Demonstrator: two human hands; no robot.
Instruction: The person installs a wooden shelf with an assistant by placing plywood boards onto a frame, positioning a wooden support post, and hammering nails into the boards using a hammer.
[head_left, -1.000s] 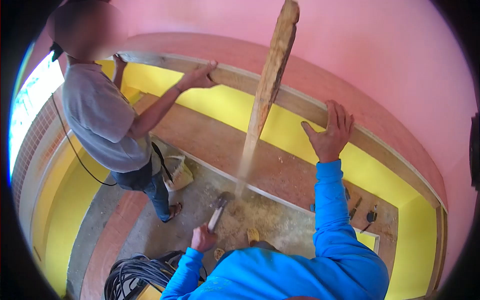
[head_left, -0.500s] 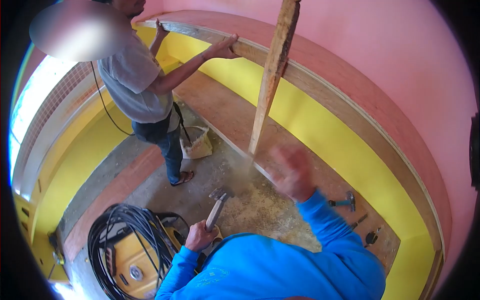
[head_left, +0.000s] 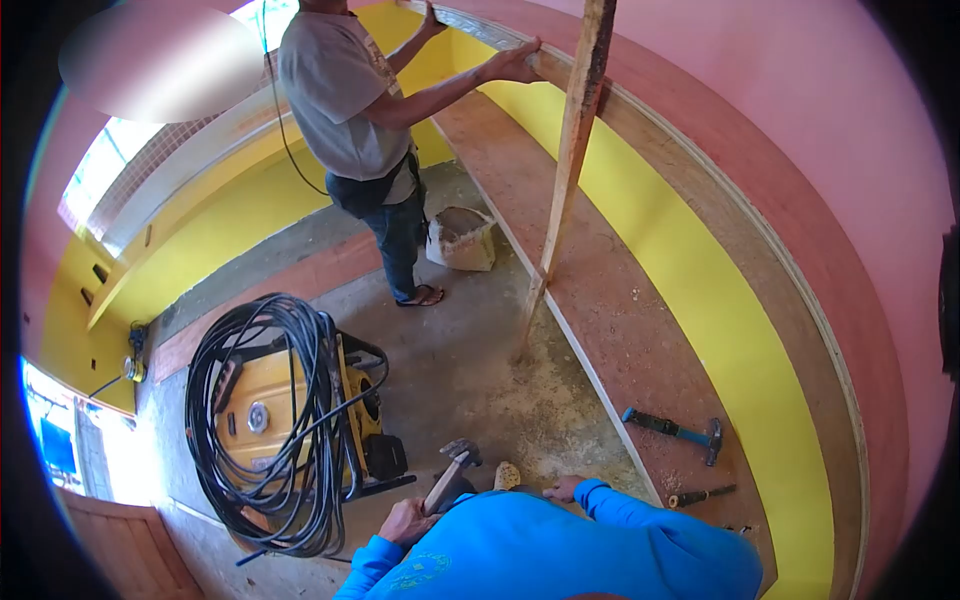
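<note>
My left hand [head_left: 405, 522] is closed around the handle of a hammer [head_left: 447, 482], its metal head pointing away from me over the floor. My right hand [head_left: 565, 488] is low by the front of my body, near the shelf's edge. Its fingers look drawn together, and what they hold, if anything, is too small to make out. A wooden post [head_left: 572, 150] leans between the floor and the raised board edge [head_left: 690, 160]. A person in a grey shirt [head_left: 335, 90] holds that edge with both hands [head_left: 512, 63].
A yellow machine [head_left: 265, 410] with a coiled black cable [head_left: 325, 440] stands at left. On the lower brown shelf [head_left: 640, 330] lie a blue-handled hammer [head_left: 690, 434] and a chisel-like tool [head_left: 702, 496]. An open white sack [head_left: 465, 240] stands beside the person; sawdust [head_left: 550, 400] covers some floor.
My right hand has dropped from beside the post to my body. My view has turned left and down. My left hand still grips the hammer; the other person still holds the board.
</note>
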